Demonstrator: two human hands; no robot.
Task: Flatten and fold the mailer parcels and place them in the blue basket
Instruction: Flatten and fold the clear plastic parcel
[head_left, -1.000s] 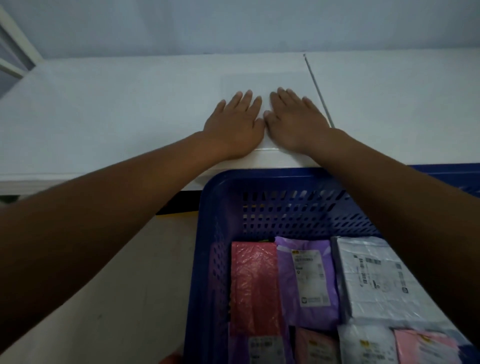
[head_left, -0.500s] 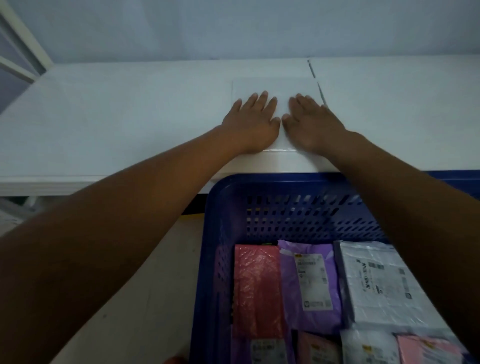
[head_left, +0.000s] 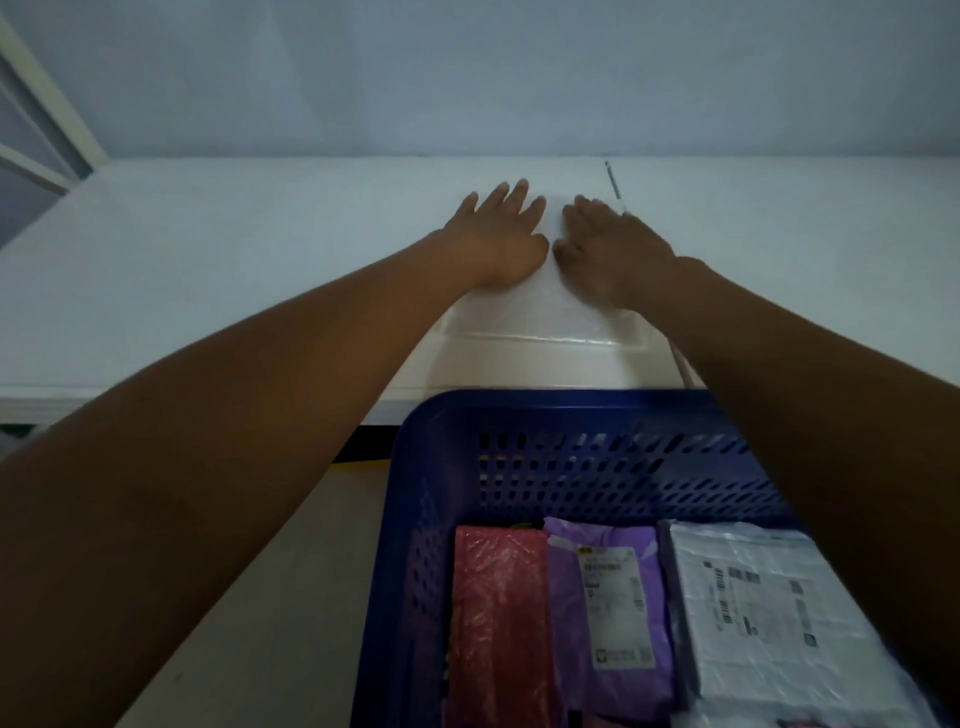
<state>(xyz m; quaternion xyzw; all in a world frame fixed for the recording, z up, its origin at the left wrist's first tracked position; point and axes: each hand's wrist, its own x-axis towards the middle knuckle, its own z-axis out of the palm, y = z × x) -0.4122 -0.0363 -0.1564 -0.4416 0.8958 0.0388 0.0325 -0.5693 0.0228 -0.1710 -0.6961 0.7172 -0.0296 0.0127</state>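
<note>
We press our left hand (head_left: 501, 236) and right hand (head_left: 610, 254), fingers straight, now farther up the white mailer (head_left: 535, 322) at frame centre; its near edge shows. Folding likely follows, then the blue basket (head_left: 545, 402) below.

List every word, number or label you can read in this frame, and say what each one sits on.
No text can be read here.
Shipping label on the purple mailer in the blue basket: lines of print, a yellow mark and a green square, too blurred to read.
Barcode label on the grey-white mailer: too blurred to read.
Red mailer: no label shows.
White mailer on the table: no print shows.
</note>
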